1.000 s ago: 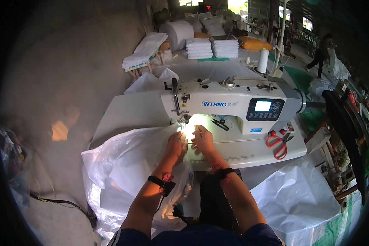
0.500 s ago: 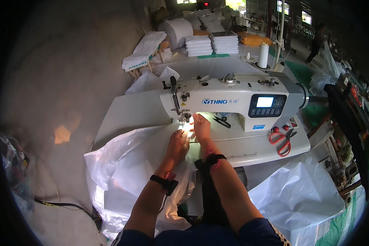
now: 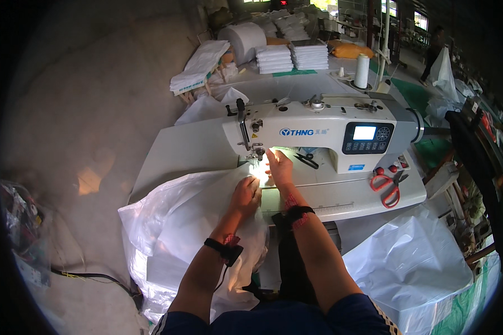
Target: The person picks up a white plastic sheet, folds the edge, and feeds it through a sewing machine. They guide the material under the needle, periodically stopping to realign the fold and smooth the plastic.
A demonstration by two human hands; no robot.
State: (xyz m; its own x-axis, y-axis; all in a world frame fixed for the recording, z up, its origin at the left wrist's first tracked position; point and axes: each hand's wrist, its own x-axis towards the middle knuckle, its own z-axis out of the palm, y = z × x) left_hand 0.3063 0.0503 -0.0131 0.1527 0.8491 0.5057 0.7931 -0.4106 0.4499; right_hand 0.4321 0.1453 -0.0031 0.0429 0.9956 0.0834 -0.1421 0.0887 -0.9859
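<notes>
A white sewing machine point(image 3: 307, 129) stands on its pale table, a bright lamp glowing around its needle and presser foot point(image 3: 257, 153). A large white plastic sheet or bag point(image 3: 190, 218) reaches from the needle area over the table's left front edge. My left hand point(image 3: 246, 196) lies on the sheet just in front of the needle, its fingers curled together on the sheet's edge. Right of the needle, my right hand point(image 3: 280, 168) is raised under the machine arm, fingers and thumb drawn together. Glare hides what its fingertips hold, if anything.
Black thread snips point(image 3: 306, 161) lie behind my right hand. Red-handled scissors point(image 3: 385, 190) rest at the table's right end. More white sheeting point(image 3: 408, 262) hangs at right. Folded white stacks point(image 3: 274, 59) and a thread cone point(image 3: 361, 71) stand behind; a person point(image 3: 433, 53) is far right.
My left hand has drawn slightly back from the needle and its fingers are more curled. A wider gap shows between my hands. The whole view has shifted slightly.
</notes>
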